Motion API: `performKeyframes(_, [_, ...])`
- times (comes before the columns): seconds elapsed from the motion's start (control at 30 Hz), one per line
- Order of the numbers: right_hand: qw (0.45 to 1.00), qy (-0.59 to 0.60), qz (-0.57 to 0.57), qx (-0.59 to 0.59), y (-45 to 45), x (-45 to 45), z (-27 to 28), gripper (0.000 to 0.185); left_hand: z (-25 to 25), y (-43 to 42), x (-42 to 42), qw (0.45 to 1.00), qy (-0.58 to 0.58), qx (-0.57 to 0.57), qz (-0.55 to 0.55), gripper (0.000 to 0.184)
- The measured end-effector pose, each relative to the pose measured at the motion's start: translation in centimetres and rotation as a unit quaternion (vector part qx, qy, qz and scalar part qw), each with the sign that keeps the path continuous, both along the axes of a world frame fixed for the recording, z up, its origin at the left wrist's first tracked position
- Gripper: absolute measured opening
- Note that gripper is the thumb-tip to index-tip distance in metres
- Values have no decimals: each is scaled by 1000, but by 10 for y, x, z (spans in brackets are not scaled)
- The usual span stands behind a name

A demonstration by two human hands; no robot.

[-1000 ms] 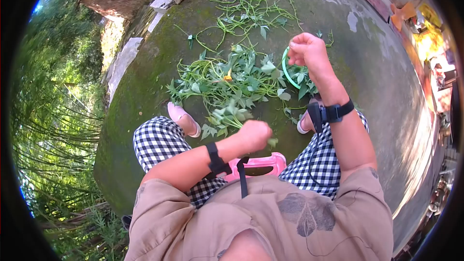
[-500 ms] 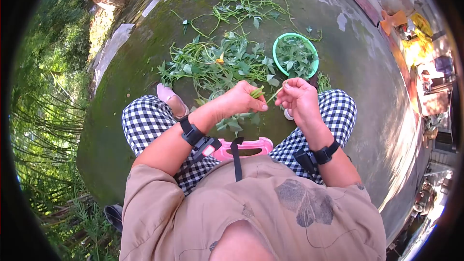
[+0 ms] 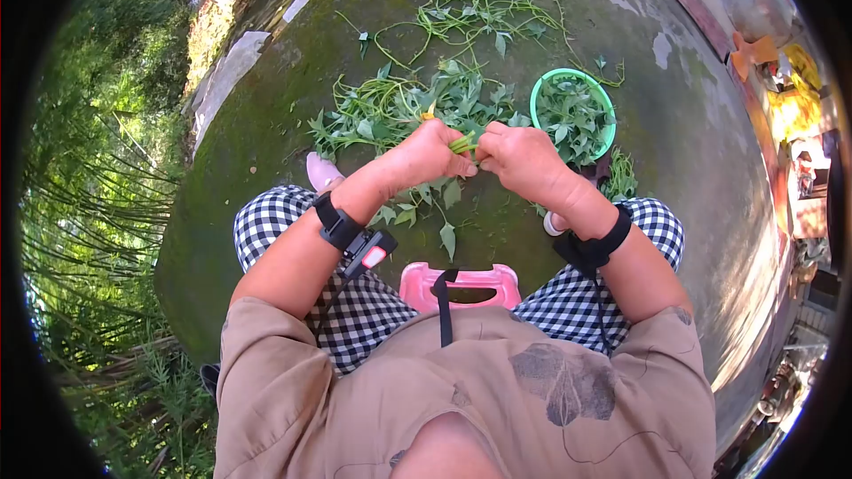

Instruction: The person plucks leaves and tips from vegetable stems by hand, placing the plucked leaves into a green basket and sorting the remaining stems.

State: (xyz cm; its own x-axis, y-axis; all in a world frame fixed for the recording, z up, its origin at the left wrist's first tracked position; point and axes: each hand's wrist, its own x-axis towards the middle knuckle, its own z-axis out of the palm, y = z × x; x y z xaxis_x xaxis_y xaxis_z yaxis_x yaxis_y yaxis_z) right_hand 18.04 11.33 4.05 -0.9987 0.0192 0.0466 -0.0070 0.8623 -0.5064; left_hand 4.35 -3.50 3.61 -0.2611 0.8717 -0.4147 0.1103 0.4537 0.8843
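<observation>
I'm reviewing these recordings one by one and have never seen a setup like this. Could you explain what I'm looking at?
There is no machine here: a person works with two bare hands, with a black band on each wrist. The view comes from a camera on the person's head, looking forward and down, so their own shirt fills the bottom.

The left hand holds a bunch of green stems. The right hand has its fingertips close against them; whether it grips one is hidden.

On the ground ahead lie a leafy green pile, some thinner vines beyond it, and a round green basket holding leaves.
</observation>
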Motion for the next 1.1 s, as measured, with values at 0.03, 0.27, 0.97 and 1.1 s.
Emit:
performKeyframes(0.03, [1000,-7,1,-22,6,-2,-3,8,1,3,-3,1000,-7,-5,-1,12])
performKeyframes(0.27, [977,-70,-73,-187,31,-13,-25,11,-22,18,-9,994,-99,-27,45,13])
performKeyframes(0.97, [742,41,-364,-561,111,8,-16,5,-41,39,0,977,-174,12,126,6])
performKeyframes(1.1, [742,62,-454,-490,144,28,-28,9,-46,39,3,978,-170,13,118,7])
